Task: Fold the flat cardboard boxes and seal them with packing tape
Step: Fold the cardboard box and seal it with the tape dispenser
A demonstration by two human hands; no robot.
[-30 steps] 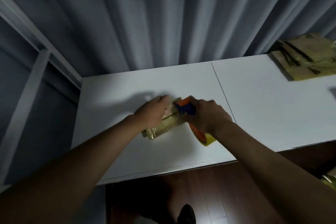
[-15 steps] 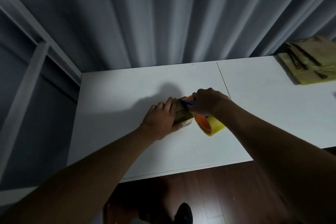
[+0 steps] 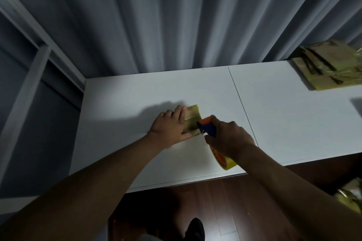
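Your hands meet at the small box (image 3: 193,119) mid-table (image 3: 121,103). Bare white surface lies open to your left, behind the box, and right. A cardboard stack (image 3: 331,69) blocks the far right corner; curtains (image 3: 176,15) close the back edge.

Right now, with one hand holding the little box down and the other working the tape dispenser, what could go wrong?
1. The left hand lies on the box right beside the tape dispenser, so its fingers could get taped or nicked.
2. The box is small and held from one side only, so a pull by the right hand may drag or twist it.
3. The tape roll hangs near the table edge and could catch.
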